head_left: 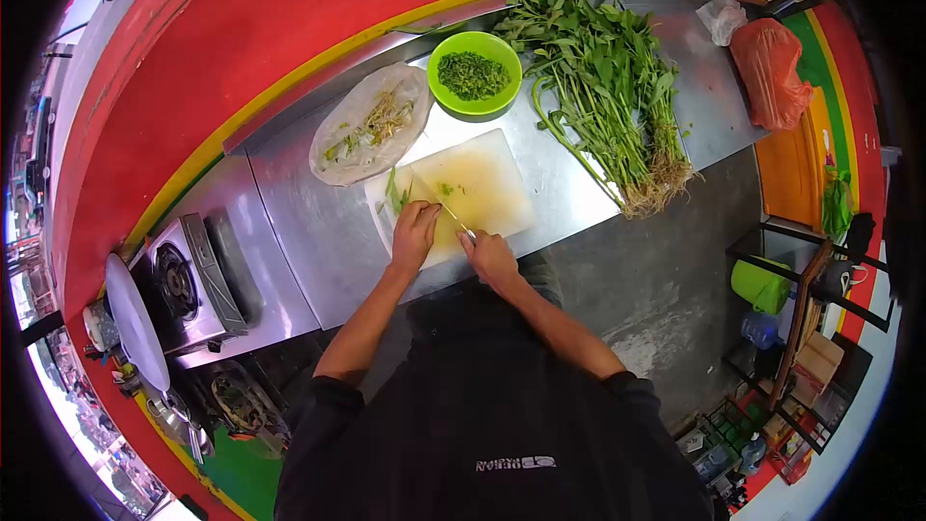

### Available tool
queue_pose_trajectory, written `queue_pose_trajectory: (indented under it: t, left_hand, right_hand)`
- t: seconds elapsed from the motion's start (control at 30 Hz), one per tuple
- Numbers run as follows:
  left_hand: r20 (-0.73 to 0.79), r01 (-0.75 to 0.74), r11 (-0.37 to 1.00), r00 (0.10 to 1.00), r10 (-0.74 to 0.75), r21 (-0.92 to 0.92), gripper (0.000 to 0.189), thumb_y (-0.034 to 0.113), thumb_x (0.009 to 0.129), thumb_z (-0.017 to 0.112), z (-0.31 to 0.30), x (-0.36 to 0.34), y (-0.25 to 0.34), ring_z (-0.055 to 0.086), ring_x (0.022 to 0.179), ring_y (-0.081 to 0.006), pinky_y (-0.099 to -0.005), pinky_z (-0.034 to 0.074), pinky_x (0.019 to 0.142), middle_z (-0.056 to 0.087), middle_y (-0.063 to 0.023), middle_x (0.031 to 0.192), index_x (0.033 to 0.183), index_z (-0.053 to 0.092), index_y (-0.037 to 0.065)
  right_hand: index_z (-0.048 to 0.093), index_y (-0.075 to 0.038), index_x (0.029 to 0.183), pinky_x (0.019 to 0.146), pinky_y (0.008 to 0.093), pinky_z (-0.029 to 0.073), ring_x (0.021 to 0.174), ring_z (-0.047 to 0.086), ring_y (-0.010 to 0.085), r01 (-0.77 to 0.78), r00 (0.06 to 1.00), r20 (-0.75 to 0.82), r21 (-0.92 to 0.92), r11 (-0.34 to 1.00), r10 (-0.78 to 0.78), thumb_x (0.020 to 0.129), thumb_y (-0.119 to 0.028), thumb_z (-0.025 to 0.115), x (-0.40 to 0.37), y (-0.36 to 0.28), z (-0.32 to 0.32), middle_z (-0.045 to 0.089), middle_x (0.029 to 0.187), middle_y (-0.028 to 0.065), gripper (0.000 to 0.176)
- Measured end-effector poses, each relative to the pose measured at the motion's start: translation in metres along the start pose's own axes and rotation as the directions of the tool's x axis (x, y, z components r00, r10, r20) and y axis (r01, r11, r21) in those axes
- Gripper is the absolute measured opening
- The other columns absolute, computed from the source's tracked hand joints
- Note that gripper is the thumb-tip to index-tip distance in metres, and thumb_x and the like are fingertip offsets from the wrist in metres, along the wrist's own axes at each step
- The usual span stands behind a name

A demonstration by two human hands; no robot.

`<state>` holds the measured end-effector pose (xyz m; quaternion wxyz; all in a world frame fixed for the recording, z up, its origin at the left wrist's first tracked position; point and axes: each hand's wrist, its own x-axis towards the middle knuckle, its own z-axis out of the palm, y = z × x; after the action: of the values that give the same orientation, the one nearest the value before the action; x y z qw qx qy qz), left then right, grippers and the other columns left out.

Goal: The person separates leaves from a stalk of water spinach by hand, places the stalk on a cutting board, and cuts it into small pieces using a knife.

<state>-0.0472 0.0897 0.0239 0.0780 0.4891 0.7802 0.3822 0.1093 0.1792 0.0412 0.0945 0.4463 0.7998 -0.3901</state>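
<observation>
A white cutting board (502, 188) lies on the steel counter, its middle tinted yellowish. My right hand (489, 256) is closed round the handle of a knife (461, 224), whose blade points up and left across the board. At the board's left side, my left hand (415, 234) has its fingers bent and pressed together on some green leaves (396, 193), which stick out beyond the fingertips. A few chopped green bits (449, 190) rest on the board near the blade. Just behind it stands a bright green bowl (445, 95) holding finely chopped greens (473, 75).
Left of the bowl is a plastic bag (334, 148) with root and stem scraps. A large bunch of leafy greens (608, 87) with roots lies to the right. A gas stove (183, 280) stands at far left, a red plastic bag (772, 72) at far right.
</observation>
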Motion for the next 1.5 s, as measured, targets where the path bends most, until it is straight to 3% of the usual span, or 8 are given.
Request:
queue_pose_trajectory:
  t: [0.1, 0.3, 0.4, 0.77, 0.83, 0.93, 1.07, 1.5]
  left_hand:
    - [0.009, 0.017, 1.000, 1.000, -0.017, -0.018, 0.012, 0.003, 0.087, 0.069, -0.001, 0.001, -0.002, 0.062, 0.091, -0.0311, -0.0393, 0.051, 0.080, 0.063, -0.0126, 0.096, 0.099, 0.069, 0.000]
    - [-0.007, -0.004, 1.000, 1.000, 0.004, -0.020, 0.012, 0.003, 0.087, 0.070, 0.002, 0.001, -0.008, 0.062, 0.090, -0.0314, -0.0395, 0.051, 0.080, 0.064, -0.0130, 0.095, 0.098, 0.070, 0.001]
    - [0.011, 0.010, 1.000, 1.000, -0.009, -0.019, 0.011, 0.003, 0.087, 0.069, 0.002, 0.001, -0.006, 0.062, 0.090, -0.0316, -0.0397, 0.051, 0.080, 0.064, -0.0129, 0.095, 0.098, 0.070, 0.001]
    - [0.003, -0.016, 1.000, 1.000, 0.016, -0.020, 0.012, 0.003, 0.086, 0.069, -0.001, 0.003, -0.007, 0.062, 0.088, -0.0322, -0.0404, 0.051, 0.079, 0.064, -0.0127, 0.094, 0.098, 0.069, 0.000]
    - [0.009, -0.021, 1.000, 1.000, 0.021, 0.004, 0.012, 0.003, 0.086, 0.069, -0.002, 0.002, -0.007, 0.062, 0.087, -0.0319, -0.0404, 0.051, 0.079, 0.064, -0.0126, 0.095, 0.098, 0.069, 0.000]
    - [0.006, -0.034, 0.999, 0.999, 0.034, 0.035, 0.012, 0.003, 0.086, 0.069, -0.005, 0.003, 0.000, 0.062, 0.087, -0.0314, -0.0405, 0.050, 0.078, 0.064, -0.0123, 0.095, 0.097, 0.069, 0.001]
    - [0.006, -0.050, 0.997, 0.999, 0.049, 0.056, 0.012, 0.004, 0.085, 0.070, -0.005, 0.002, -0.004, 0.062, 0.087, -0.0310, -0.0401, 0.050, 0.078, 0.064, -0.0112, 0.094, 0.098, 0.069, 0.001]
    - [0.012, -0.048, 0.997, 0.999, 0.047, 0.063, 0.011, 0.007, 0.086, 0.071, -0.004, 0.001, -0.008, 0.063, 0.087, -0.0304, -0.0405, 0.049, 0.078, 0.066, -0.0103, 0.094, 0.097, 0.071, 0.003]
  right_hand:
    - [0.066, 0.003, 0.081, 0.061, 0.0543, 0.054, 0.066, 0.066, 0.0481, 0.067, 0.996, -0.061, -0.033, 0.997, -0.069, 0.098, -0.047, 0.056, -0.006, 0.004, 0.001, 0.064, 0.068, 0.0296, 0.054]
    - [0.069, 0.003, 0.084, 0.064, 0.0539, 0.056, 0.071, 0.068, 0.0466, 0.013, 0.999, -0.033, -0.072, 0.997, -0.015, 0.097, -0.052, 0.054, -0.005, 0.007, 0.003, 0.067, 0.076, 0.0297, 0.058]
    - [0.069, 0.002, 0.082, 0.062, 0.0532, 0.056, 0.068, 0.068, 0.0460, 0.090, 0.991, -0.091, -0.072, 0.993, -0.096, 0.097, -0.051, 0.056, 0.004, 0.004, 0.007, 0.067, 0.073, 0.0286, 0.057]
    - [0.067, 0.004, 0.081, 0.062, 0.0554, 0.054, 0.069, 0.066, 0.0484, 0.053, 0.996, -0.068, -0.033, 0.998, -0.055, 0.097, -0.045, 0.058, -0.005, 0.005, 0.006, 0.065, 0.072, 0.0305, 0.053]
    - [0.068, 0.003, 0.090, 0.066, 0.0540, 0.056, 0.073, 0.068, 0.0466, 0.011, 1.000, -0.027, -0.065, 0.998, -0.013, 0.097, -0.050, 0.056, 0.000, 0.001, 0.004, 0.067, 0.077, 0.0299, 0.054]
    - [0.069, 0.002, 0.091, 0.067, 0.0540, 0.056, 0.073, 0.068, 0.0467, 0.072, 0.996, -0.054, -0.057, 0.996, -0.075, 0.097, -0.050, 0.057, 0.007, -0.001, 0.006, 0.067, 0.078, 0.0295, 0.053]
    - [0.070, 0.001, 0.090, 0.069, 0.0543, 0.056, 0.074, 0.068, 0.0464, 0.035, 0.999, -0.005, 0.010, 0.999, -0.035, 0.097, -0.051, 0.056, 0.006, 0.001, 0.011, 0.067, 0.079, 0.0295, 0.054]
    - [0.067, 0.004, 0.083, 0.066, 0.0554, 0.054, 0.071, 0.066, 0.0491, 0.061, 0.996, -0.072, -0.010, 0.998, -0.062, 0.097, -0.047, 0.057, 0.009, -0.003, 0.011, 0.065, 0.072, 0.0302, 0.054]
